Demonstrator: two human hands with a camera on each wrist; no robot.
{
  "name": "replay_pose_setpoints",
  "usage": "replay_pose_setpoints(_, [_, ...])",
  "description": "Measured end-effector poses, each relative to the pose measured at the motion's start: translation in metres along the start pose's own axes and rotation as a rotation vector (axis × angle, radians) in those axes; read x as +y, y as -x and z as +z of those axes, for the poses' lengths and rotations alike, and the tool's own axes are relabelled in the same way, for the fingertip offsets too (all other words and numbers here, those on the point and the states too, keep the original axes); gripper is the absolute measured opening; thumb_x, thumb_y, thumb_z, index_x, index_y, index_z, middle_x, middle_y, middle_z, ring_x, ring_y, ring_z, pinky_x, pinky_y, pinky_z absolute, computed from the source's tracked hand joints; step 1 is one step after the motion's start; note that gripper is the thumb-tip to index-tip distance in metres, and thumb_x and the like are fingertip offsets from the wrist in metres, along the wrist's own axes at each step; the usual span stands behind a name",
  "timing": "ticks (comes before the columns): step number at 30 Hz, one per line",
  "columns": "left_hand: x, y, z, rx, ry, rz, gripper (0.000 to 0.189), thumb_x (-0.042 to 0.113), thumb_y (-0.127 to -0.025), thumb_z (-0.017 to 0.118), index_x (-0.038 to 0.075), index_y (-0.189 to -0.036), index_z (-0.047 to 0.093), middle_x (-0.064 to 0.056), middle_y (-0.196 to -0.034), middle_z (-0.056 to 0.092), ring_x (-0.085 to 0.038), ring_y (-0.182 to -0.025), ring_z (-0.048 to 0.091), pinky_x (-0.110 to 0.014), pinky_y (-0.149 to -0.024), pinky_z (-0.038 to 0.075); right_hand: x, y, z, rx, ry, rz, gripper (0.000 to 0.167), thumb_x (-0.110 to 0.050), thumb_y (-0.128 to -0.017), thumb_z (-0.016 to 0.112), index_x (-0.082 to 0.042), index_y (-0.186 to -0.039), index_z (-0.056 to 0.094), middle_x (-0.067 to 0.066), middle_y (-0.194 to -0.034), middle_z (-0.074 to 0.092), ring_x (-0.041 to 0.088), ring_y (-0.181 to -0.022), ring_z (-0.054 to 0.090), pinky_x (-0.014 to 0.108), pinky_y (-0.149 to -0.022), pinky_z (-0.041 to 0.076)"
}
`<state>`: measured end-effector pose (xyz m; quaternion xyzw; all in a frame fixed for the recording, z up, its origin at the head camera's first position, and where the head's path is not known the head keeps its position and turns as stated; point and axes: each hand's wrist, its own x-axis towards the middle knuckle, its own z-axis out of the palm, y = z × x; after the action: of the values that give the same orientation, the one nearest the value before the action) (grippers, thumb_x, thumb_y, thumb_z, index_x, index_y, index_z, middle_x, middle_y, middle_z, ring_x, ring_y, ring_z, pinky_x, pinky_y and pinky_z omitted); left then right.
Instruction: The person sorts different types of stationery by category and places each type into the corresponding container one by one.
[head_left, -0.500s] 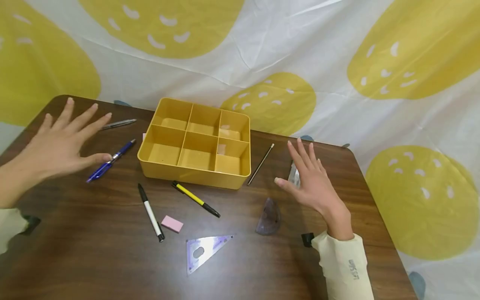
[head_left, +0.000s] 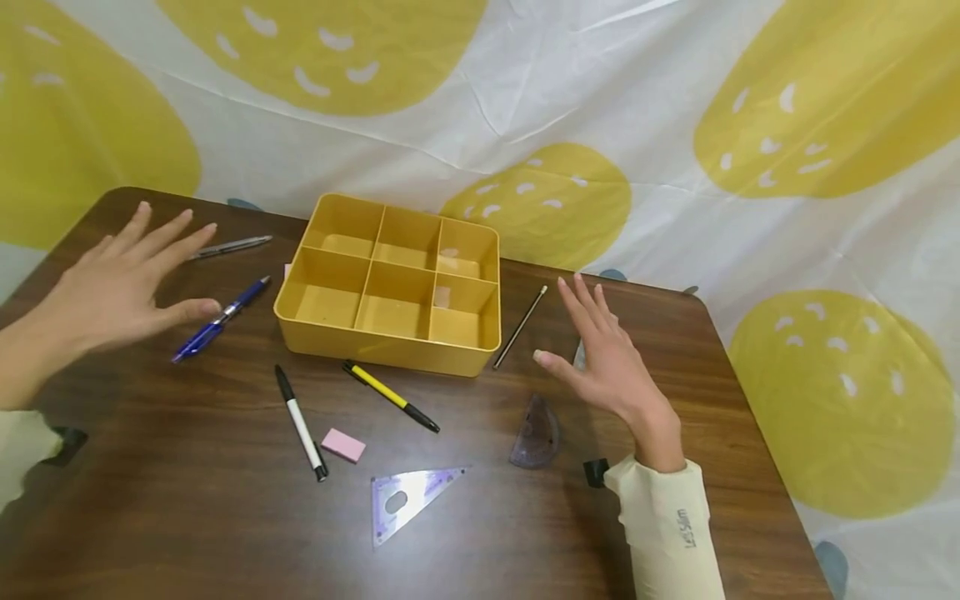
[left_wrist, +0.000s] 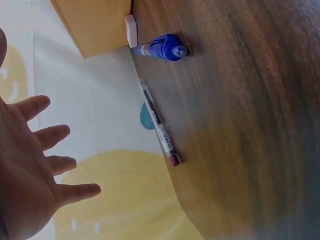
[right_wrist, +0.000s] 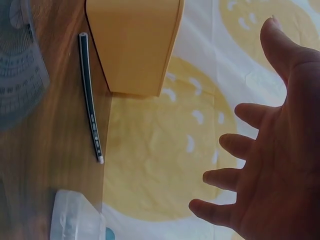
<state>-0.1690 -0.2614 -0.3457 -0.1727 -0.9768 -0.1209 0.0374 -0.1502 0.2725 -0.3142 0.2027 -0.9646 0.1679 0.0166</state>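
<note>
My left hand (head_left: 116, 287) hovers with fingers spread over the table's left side, holding nothing. Nearest it lie a blue pen (head_left: 201, 342) and a clear-barrelled pen (head_left: 243, 244); the left wrist view shows a dark red end on the latter. On the right, my other hand (head_left: 615, 371) is raised, fingers straight and thumb out. It partly hides a clear plastic object (right_wrist: 74, 220). Between that hand and the yellow six-compartment box (head_left: 390, 350) lies a dark pencil (head_left: 520, 329). A see-through protractor (head_left: 536, 433) lies flat below the right thumb.
In front of the box lie a yellow-and-black pen (head_left: 390, 395), a white-and-black pen (head_left: 302, 429), a pink eraser (head_left: 343, 445) and a clear set square (head_left: 405, 496). Another pale pink eraser (left_wrist: 131, 31) sits beside the box's left end. A patterned cloth (head_left: 660, 225) hangs behind the table.
My right hand has shifted left, covering more of the clear plastic object. The left hand has moved slightly left, its fingers still spread. The objects on the table lie as before.
</note>
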Motion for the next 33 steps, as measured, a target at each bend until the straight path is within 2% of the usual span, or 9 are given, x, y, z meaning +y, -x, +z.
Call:
replay_pose_setpoints(5, [-0.006, -0.002, 0.002, -0.022, -0.005, -0.02, 0.086, 0.059, -0.092, 0.051, 0.021, -0.155, 0.005, -0.011, -0.159, -0.001, -0.038, -0.14, -0.011, -0.078, -0.079, 0.03, -0.003, -0.006, 0.006, 0.012, -0.019, -0.026, 0.085, -0.056, -0.09, 0.057, -0.039, -0.152, 0.002, -0.015, -0.158, -0.005, 0.018, -0.144, -0.005, 0.073, -0.096, 0.02])
replay_pose_setpoints(8, [-0.007, -0.003, 0.002, -0.037, 0.006, -0.032, 0.086, 0.058, -0.092, 0.05, 0.021, -0.155, 0.005, -0.01, -0.159, -0.002, -0.037, -0.141, -0.01, -0.079, -0.073, 0.031, -0.005, -0.009, 0.01, 0.011, -0.045, -0.034, 0.085, -0.056, -0.09, 0.057, -0.039, -0.152, 0.002, -0.015, -0.158, -0.004, 0.018, -0.144, -0.004, 0.07, -0.097, 0.024])
replay_pose_setpoints(15, [-0.013, 0.0, 0.006, -0.032, 0.051, -0.07, 0.084, 0.056, -0.093, 0.051, 0.02, -0.155, 0.007, -0.006, -0.159, -0.004, -0.036, -0.142, -0.006, -0.082, -0.073, 0.026, -0.006, -0.015, 0.019, 0.014, -0.117, -0.053, 0.085, -0.054, -0.09, 0.058, -0.037, -0.153, 0.004, -0.015, -0.158, -0.004, 0.016, -0.144, -0.001, 0.061, -0.097, 0.034])
replay_pose_setpoints(17, [-0.016, 0.001, 0.008, -0.029, 0.071, -0.081, 0.083, 0.055, -0.093, 0.051, 0.02, -0.155, 0.008, -0.006, -0.159, -0.004, -0.036, -0.142, -0.005, -0.083, -0.075, 0.022, -0.007, -0.017, 0.021, 0.012, -0.133, -0.056, 0.084, -0.054, -0.09, 0.058, -0.038, -0.153, 0.004, -0.016, -0.158, -0.004, 0.015, -0.144, -0.001, 0.059, -0.098, 0.034])
replay_pose_setpoints(23, [-0.028, 0.004, 0.008, -0.003, 0.233, -0.079, 0.075, 0.045, -0.099, 0.047, 0.015, -0.155, 0.007, -0.013, -0.158, -0.005, -0.044, -0.14, -0.003, -0.08, -0.088, 0.01, -0.012, -0.025, 0.027, -0.005, -0.174, -0.055, 0.083, -0.056, -0.09, 0.057, -0.04, -0.152, 0.004, -0.019, -0.157, -0.004, 0.016, -0.144, 0.002, 0.057, -0.098, 0.036])
replay_pose_setpoints(27, [-0.037, 0.007, 0.009, 0.046, 0.281, -0.073, 0.073, 0.042, -0.1, 0.046, 0.01, -0.154, 0.01, -0.019, -0.157, 0.0, -0.046, -0.139, 0.0, -0.073, -0.099, 0.002, -0.016, -0.03, 0.03, -0.002, -0.196, -0.084, 0.081, -0.054, -0.091, 0.057, -0.039, -0.153, 0.006, -0.019, -0.157, -0.003, 0.016, -0.144, 0.004, 0.056, -0.104, 0.028])
replay_pose_setpoints(33, [-0.046, 0.01, 0.013, 0.088, 0.314, -0.128, 0.076, 0.043, -0.098, 0.051, 0.003, -0.152, 0.015, -0.029, -0.153, 0.011, -0.054, -0.135, 0.008, -0.066, -0.105, 0.005, -0.019, -0.038, 0.035, -0.009, -0.212, -0.119, 0.081, -0.053, -0.092, 0.056, -0.035, -0.154, 0.007, -0.019, -0.157, -0.002, 0.021, -0.144, 0.004, 0.053, -0.109, 0.021])
